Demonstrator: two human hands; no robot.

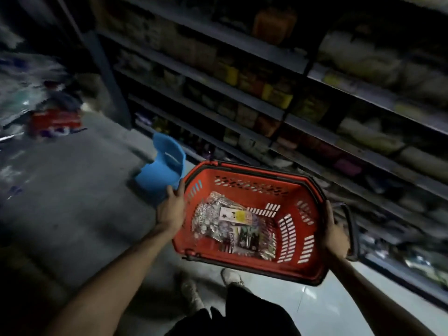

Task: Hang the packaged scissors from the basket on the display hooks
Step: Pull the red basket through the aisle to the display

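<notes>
Head view showed you holding a red slotted plastic shopping basket (244,180) tilted above the grey floor (72,202). Your left hand (171,209) gripped its left rim, fingers (173,191) curled over the edge. Your right hand (335,235) clasped the right rim beside a black handle (352,229). Clear-packaged scissors (232,226) lay heaped inside the basket. A blue plastic chair (162,166) stood near stocked shelves (266,107).

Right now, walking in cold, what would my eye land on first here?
The red basket, bright in a dim aisle, held by its sides between the left hand and right hand. Inside it lie shiny packaged scissors, heaped toward its left half. Just beyond the left hand, a small blue plastic chair stands on the floor before dark shelves.
</notes>
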